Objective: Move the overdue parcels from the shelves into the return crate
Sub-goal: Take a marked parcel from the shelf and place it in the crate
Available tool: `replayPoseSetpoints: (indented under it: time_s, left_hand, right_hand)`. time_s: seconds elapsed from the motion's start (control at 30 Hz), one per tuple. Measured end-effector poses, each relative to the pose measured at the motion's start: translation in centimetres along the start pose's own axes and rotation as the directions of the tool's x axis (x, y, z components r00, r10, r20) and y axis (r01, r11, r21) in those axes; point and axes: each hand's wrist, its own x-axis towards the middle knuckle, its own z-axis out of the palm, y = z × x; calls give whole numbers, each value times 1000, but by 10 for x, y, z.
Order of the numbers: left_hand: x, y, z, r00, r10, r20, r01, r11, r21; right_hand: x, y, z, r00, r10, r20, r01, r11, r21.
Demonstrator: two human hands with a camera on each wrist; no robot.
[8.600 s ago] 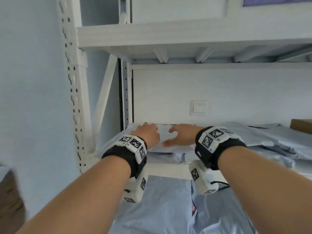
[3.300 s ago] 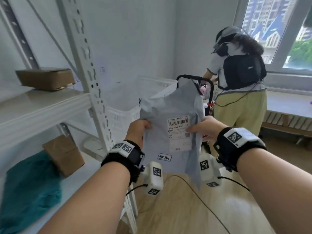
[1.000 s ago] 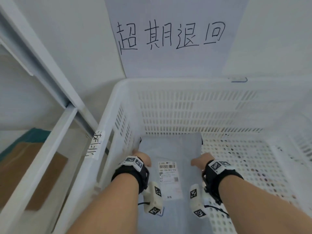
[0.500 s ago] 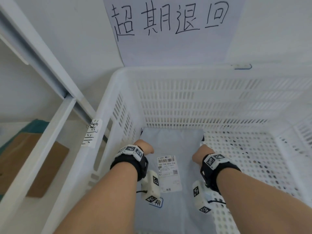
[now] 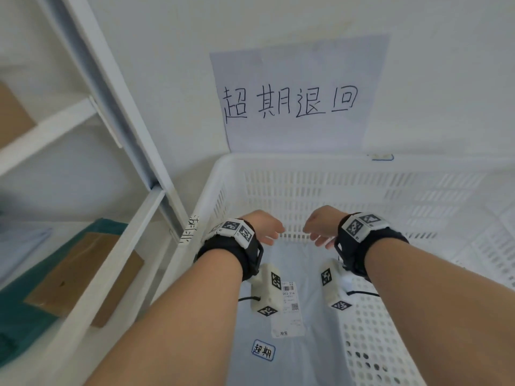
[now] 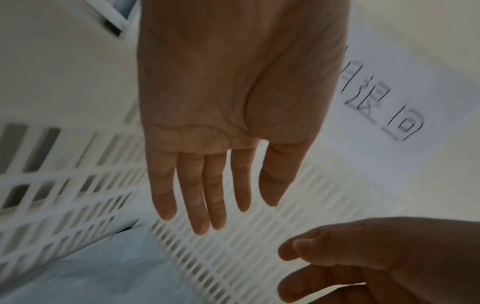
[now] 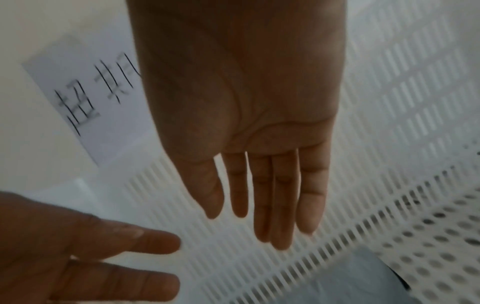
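Parcel (image 5: 281, 341) lies flat in the crate (image 5: 362, 162), lower centre. Your left hand (image 5: 264, 225) and right hand (image 5: 320, 227) hang wide, holding nothing. Drop-off looks done; next, probably back to the shelves (image 5: 50, 132), upper left.

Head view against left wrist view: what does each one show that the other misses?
Only the head view shows the parcel's shipping label, its blue-edged sticker, the shelf frame and a cardboard box. Only the left wrist view shows the left hand's open palm and straight fingers. Both show the white crate, the wall sign, the right hand and the parcel.
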Motion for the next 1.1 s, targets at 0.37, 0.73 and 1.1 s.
replayPoseSetpoints:
  time_s: [0.37,0.73,1.1]
  left_hand:
    - [-122,25,-46,978,180,-105,-185,982,-46]
    - [-252,-37,-72,928,284,-242,-259,957,131]
    - [-312,-184,-72,901,198,-385,-167,980,111]
  right_hand:
    - [-127,-69,-20,977,-163,-137,155,986,-64]
    - [-243,-119,42,912,-310,-269,264,945,-193]
    - [-297,-121,193,889,-413,-198,352,893,-281]
